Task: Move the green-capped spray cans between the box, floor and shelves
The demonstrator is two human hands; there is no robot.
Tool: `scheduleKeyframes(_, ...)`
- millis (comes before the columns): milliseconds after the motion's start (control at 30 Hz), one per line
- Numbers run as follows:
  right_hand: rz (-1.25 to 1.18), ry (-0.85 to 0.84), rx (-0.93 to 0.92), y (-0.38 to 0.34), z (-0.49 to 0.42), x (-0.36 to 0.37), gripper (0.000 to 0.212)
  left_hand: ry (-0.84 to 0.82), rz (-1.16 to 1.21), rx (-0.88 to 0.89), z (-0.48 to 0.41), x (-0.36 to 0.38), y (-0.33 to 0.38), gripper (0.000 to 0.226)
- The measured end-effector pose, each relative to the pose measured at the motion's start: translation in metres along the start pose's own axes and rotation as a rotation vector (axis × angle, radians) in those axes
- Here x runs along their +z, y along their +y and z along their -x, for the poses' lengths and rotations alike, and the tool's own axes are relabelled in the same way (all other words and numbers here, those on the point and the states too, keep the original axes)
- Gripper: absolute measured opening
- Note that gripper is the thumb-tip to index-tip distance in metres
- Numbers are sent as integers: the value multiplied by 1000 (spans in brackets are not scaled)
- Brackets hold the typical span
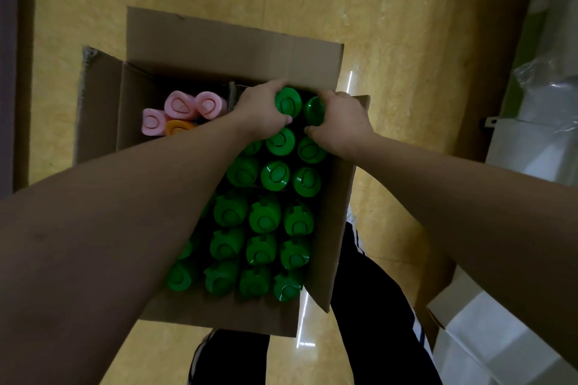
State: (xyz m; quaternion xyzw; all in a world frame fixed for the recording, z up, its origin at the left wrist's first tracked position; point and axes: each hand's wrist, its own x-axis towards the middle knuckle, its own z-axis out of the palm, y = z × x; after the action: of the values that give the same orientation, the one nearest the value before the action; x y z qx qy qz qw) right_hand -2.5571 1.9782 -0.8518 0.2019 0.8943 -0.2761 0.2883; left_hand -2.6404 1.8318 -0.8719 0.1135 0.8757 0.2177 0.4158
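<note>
Left hand [266,109]: fingers and thumb curled round a green bottle cap [288,102] at the far end of the box, thumb on the near side of the cap, fingers over its far side. Right hand [341,122]: wrapped round the neighbouring green cap [313,109], just to the right of the first; fingertips at its near edge. The two gripped caps sit side by side, almost touching, in the farthest row of green bottles.

Both stand in an open cardboard box [219,50], flaps folded outward. Nearer the camera, the box holds rows of green-capped bottles [275,175], upright, packed cap to cap; the left forearm covers part of the left column. A cardboard divider [232,97] splits off the far-left compartment, which holds pink-capped bottles [179,105] and one orange cap [178,127], partly hidden by the forearm. That compartment is not full: bare box wall shows beside them.

Box rests on a yellow tiled floor [406,25]. Dark trousers with a white side stripe [369,275] show below the box. Right edge: clear plastic wrap [550,81] over pale items, identity unclear.
</note>
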Motion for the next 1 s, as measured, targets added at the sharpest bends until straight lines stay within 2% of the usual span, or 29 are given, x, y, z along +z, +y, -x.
scheduleKeyframes(233, 50, 64, 9, -47, 35, -49, 83, 77, -135, 57, 48, -56, 25, 91)
scheduleKeyframes(367, 107, 155, -7, -95, 98, -118, 85, 122, -206, 132, 121, -117, 65, 92)
scheduleKeyframes(467, 169, 230, 12, -138, 167, -181, 84, 172, -339, 254, 192, -180, 101, 93)
scheduleKeyframes(567, 241, 313, 16, -184, 239, -242, 85, 261, -501, 341, 271, -245, 141, 93)
scheduleKeyframes(733, 381, 466, -36, -249, 350, -321, 92, 444, -596, 435, 390, -338, 202, 83)
scheduleKeyframes(1000, 518, 665, -239, -312, 454, -392, 96, 746, -638, 410, 532, -405, 234, 80)
